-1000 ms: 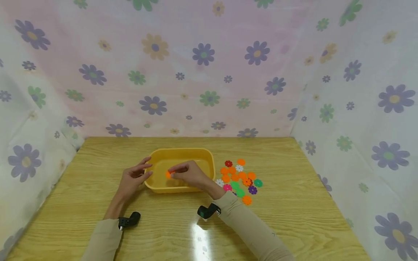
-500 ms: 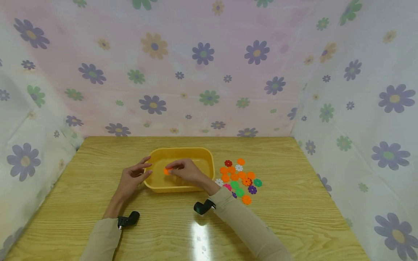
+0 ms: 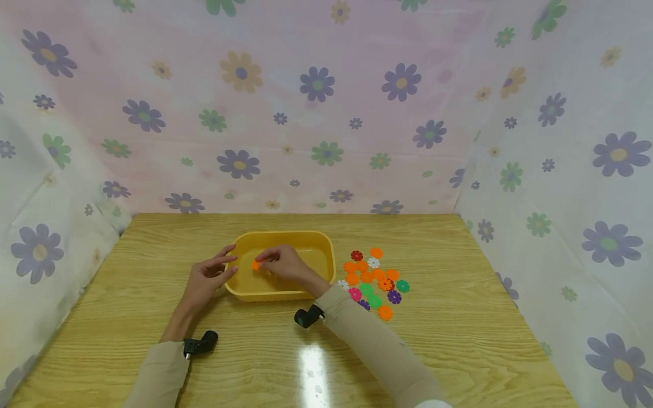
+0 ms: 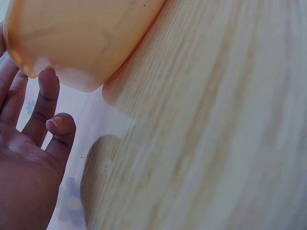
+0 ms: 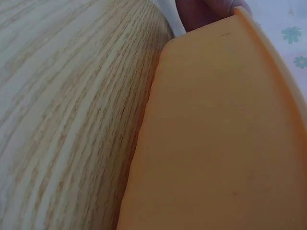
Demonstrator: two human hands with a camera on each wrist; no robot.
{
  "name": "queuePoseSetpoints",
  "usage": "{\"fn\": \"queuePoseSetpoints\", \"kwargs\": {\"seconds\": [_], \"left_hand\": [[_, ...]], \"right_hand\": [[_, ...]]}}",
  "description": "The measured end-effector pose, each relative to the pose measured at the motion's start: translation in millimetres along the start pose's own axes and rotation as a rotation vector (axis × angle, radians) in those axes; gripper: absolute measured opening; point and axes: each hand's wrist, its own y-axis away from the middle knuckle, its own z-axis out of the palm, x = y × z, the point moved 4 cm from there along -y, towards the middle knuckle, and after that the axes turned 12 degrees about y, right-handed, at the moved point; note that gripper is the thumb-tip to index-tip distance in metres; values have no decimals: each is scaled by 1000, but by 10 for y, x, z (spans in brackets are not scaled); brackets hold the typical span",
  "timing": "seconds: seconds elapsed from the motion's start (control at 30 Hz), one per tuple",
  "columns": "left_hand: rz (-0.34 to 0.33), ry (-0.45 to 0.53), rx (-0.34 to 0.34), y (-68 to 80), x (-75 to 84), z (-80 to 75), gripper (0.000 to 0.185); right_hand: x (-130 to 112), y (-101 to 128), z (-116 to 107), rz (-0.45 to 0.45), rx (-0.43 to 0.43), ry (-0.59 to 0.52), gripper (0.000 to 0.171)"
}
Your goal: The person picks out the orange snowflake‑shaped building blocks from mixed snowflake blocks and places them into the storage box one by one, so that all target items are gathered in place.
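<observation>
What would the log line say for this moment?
right hand: pinches orange flower piece over yellow tub | left hand: open, touches tub's left wall | loose pieces: right of tub

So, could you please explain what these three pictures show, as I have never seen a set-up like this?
No machine here: a person works with bare hands, wearing three cameras. The wide picture comes from a head camera looking down at a wooden table walled by flowered cloth. The two close-ups come from small black cameras strapped to each wrist.

On the table stands a yellow tub, with a heap of coloured flower-shaped discs to its right. The right hand pinches an orange disc over the tub. The left hand rests open against the tub's left edge; the left wrist view shows its fingertips at the tub's wall. The right wrist view shows mostly the tub's side and wood.
</observation>
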Motion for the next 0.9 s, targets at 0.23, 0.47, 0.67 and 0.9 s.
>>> {"fn": "queuePoseSetpoints", "kwargs": {"seconds": [0.23, 0.47, 0.67, 0.9], "left_hand": [[-29, -21, 0, -10, 1, -16, 30], [-13, 1, 0, 12, -6, -23, 30], [-18, -20, 13, 21, -10, -20, 30], [-19, -19, 5, 11, 13, -11, 31]], "right_hand": [[35, -155, 63, 33, 8, 35, 15], [29, -223, 77, 30, 1, 81, 16], [36, -238, 77, -13, 19, 94, 15], [98, -292, 96, -10, 40, 98, 16]]}}
